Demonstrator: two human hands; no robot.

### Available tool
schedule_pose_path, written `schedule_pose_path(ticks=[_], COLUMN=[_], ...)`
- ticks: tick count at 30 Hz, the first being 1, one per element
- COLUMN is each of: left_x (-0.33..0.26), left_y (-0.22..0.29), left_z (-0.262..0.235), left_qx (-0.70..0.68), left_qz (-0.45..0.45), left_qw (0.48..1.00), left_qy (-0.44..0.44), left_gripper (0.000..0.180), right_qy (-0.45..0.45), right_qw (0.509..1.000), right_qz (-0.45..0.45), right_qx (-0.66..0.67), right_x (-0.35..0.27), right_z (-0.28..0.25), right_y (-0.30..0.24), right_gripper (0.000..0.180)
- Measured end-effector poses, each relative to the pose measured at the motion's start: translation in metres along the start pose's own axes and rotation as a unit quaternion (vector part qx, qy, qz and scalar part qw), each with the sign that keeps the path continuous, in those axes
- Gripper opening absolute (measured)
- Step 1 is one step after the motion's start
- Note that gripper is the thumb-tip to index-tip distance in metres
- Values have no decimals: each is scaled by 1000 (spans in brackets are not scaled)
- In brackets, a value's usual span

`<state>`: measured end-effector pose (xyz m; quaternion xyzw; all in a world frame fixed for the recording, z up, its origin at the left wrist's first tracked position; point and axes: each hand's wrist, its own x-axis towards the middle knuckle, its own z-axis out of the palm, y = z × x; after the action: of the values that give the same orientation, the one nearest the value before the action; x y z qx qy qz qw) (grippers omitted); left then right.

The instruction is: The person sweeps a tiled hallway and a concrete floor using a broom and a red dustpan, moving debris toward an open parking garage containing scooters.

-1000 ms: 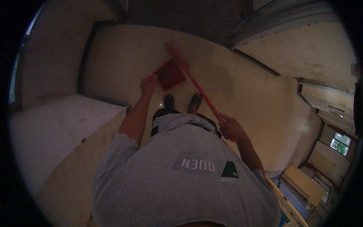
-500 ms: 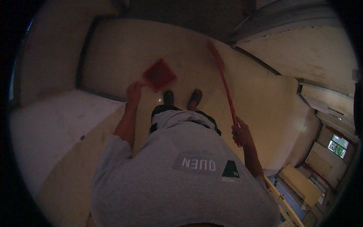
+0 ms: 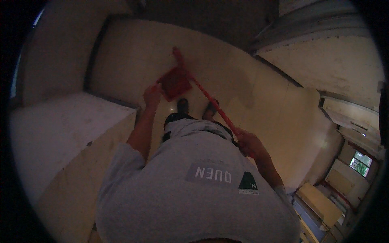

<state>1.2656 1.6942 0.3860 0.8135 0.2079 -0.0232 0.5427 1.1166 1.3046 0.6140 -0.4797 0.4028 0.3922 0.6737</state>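
I look straight down over my grey shirt to my feet on a pale floor. My left hand [image 3: 152, 96] grips the handle of a red dustpan [image 3: 175, 83], held just above the floor in front of my shoes. My right hand [image 3: 248, 142] is closed around the long red stick of a broom [image 3: 206, 95]. The stick runs up and left, and its head lies at the far edge of the dustpan.
A low pale ledge [image 3: 60, 129] stands close on my left. Walls [image 3: 324, 69] close in the floor ahead and to the right. Pale boards and boxes [image 3: 320, 202] lie at the lower right, near a small bright window [image 3: 360, 166].
The broom swung from pointing away on the right back to the left, so its head now meets the dustpan. My left hand moved the dustpan right and nearer my feet.
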Motion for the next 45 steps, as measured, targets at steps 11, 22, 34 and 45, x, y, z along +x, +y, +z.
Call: schedule_pose_path(ticks=[11, 22, 34, 45], left_x=[26, 7, -32, -67], left_y=[-31, -19, -21, -77], left_z=[-15, -18, -81, -129], left_qx=[198, 210, 144, 125], left_qz=[6, -1, -100, -75], left_qw=[979, 977, 984, 976], left_qy=[40, 38, 14, 163], left_gripper=[41, 36, 32, 41], right_qy=[113, -5, 110, 98], right_qw=[937, 968, 957, 826], right_qz=[-62, -16, -8, -17], right_qx=[-326, -252, -269, -555], right_x=[0, 23, -54, -69], right_z=[41, 20, 27, -87], right_y=[-65, -29, -31, 60], right_gripper=[56, 52, 57, 60])
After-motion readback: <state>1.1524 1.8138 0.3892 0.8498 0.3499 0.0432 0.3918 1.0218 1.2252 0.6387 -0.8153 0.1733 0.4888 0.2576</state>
